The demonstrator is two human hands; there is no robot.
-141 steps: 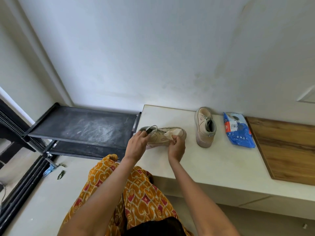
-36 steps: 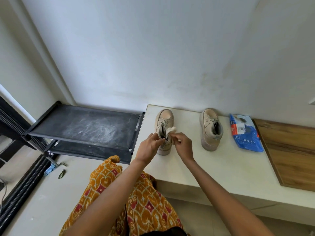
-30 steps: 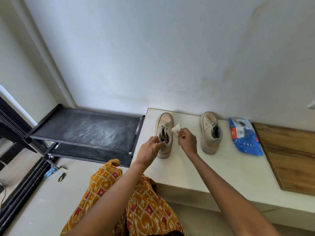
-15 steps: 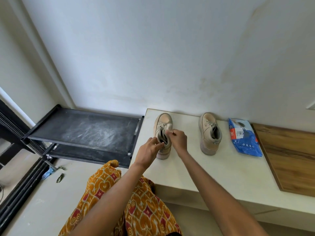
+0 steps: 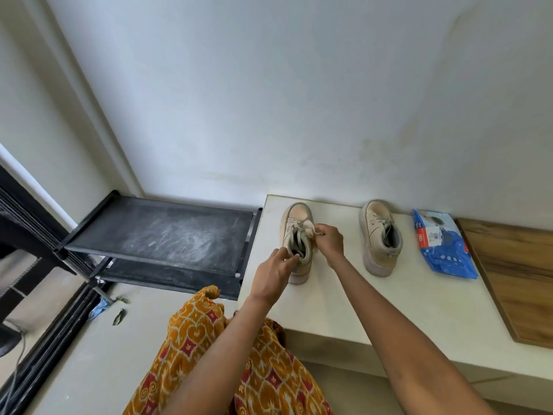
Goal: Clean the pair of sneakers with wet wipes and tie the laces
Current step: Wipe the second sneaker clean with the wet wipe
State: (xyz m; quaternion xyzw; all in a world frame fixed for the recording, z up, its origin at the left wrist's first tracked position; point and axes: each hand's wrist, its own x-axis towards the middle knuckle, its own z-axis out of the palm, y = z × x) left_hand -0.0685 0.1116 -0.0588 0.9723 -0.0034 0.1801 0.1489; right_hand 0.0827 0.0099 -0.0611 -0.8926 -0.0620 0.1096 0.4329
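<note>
The left sneaker (image 5: 296, 235) stands upright on the pale ledge (image 5: 344, 301), toe toward the wall, near the ledge's left end. The left hand (image 5: 273, 275) pinches the rim of its collar at the heel, fingers curled. The right hand (image 5: 329, 241) pinches a crumpled wet wipe (image 5: 308, 228) against the laces and tongue. The second sneaker (image 5: 380, 238) stands apart to the right, laces loose. Beside it lies a blue wipes pack (image 5: 443, 247) with a white label; its red print is too small to read. A wooden board (image 5: 514, 274) lies further right; a dusty black rack (image 5: 167, 235) sits left of the ledge.
</note>
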